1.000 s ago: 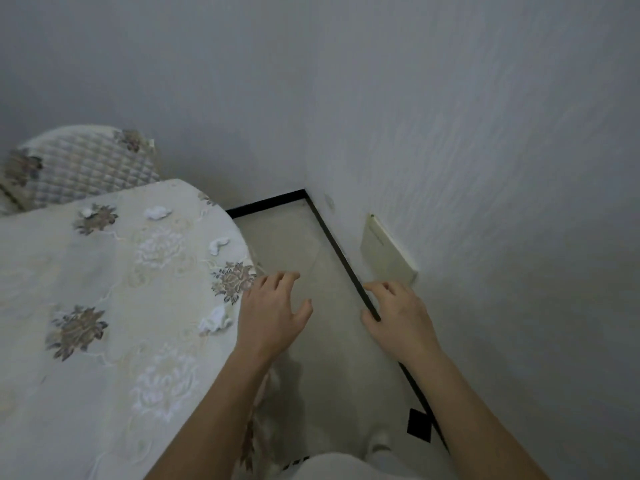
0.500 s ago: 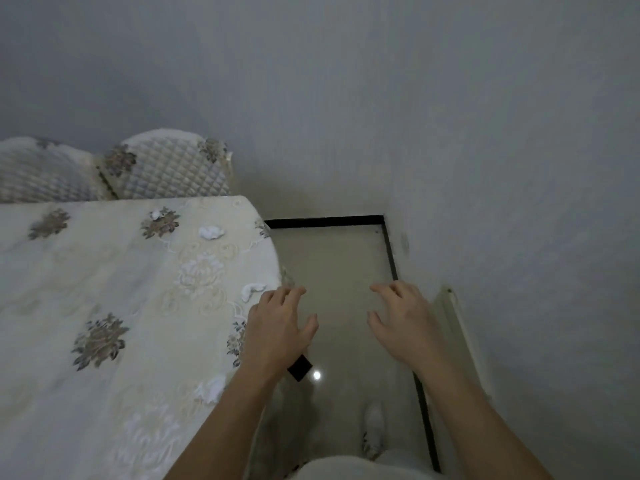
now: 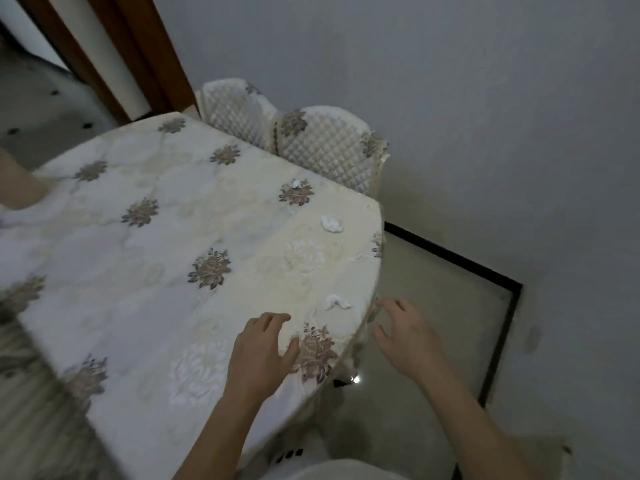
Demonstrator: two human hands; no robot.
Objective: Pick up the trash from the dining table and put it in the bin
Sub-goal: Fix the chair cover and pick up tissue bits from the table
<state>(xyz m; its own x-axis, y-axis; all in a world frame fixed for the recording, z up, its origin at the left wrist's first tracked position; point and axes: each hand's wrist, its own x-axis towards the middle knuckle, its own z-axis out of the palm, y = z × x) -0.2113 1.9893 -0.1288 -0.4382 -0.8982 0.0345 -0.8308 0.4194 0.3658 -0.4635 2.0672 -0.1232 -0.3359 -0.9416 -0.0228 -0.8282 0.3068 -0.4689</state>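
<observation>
Here, left hand over desk edge, right hand just past it; fingers of both loosely spread, empty, likely poised for nearest paper wad between them. Second wad, third wad farther off; bin unseen.

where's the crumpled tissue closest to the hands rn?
Head view: the crumpled tissue lies on the tablecloth near its right edge, just beyond and between the left hand and right hand.
</observation>
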